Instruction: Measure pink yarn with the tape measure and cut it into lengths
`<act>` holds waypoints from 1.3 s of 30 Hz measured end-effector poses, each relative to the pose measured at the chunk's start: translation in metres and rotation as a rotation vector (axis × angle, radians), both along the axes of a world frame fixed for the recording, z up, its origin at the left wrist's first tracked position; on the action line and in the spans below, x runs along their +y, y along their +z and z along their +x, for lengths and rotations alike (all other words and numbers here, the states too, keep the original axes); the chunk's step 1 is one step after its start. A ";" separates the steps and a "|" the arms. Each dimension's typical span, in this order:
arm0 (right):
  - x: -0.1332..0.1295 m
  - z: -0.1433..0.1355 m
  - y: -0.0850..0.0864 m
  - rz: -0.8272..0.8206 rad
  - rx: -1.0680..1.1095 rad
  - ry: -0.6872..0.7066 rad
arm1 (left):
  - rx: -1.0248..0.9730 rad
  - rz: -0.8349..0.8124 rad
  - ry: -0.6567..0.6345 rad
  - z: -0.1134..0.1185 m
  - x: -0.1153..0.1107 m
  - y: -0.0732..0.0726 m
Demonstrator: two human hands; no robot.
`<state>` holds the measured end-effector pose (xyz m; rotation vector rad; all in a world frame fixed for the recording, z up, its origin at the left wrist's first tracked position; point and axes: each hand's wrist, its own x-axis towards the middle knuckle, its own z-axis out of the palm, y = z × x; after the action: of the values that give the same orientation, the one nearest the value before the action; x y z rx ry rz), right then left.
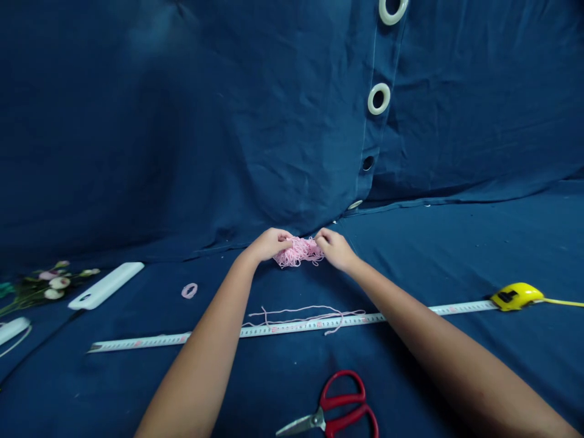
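A tangled bundle of pink yarn [298, 252] lies on the blue cloth near the foot of the hanging cloth. My left hand [272, 243] grips its left side, fingers curled into the strands. At the right end, my right hand [333, 246] is closed with its fingertips pinching the yarn. Closer to me, loose pink strands [314, 313] lie along and partly over an extended tape measure blade [292, 327], which passes beneath my forearms. The yellow tape measure case [515, 296] sits at the far right. Red-handled scissors [335, 410] rest in front, blades pointing left.
A small pink ring of yarn [189, 291] lies left of my left arm. Farther left are a white oblong device [107, 286] with a dark cable, artificial flowers [57, 284] and another white object [13, 330]. Behind hangs a blue curtain [274, 121] with white eyelets.
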<state>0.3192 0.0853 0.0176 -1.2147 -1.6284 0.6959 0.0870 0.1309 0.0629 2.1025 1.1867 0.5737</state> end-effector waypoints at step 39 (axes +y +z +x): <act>-0.006 0.157 0.113 0.249 1.248 -0.557 | -0.786 0.042 0.579 -0.051 0.028 0.004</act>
<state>0.4766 0.0791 0.1310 -0.6976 -0.2982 0.6374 0.0355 0.1593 0.0672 1.2924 1.2655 1.5188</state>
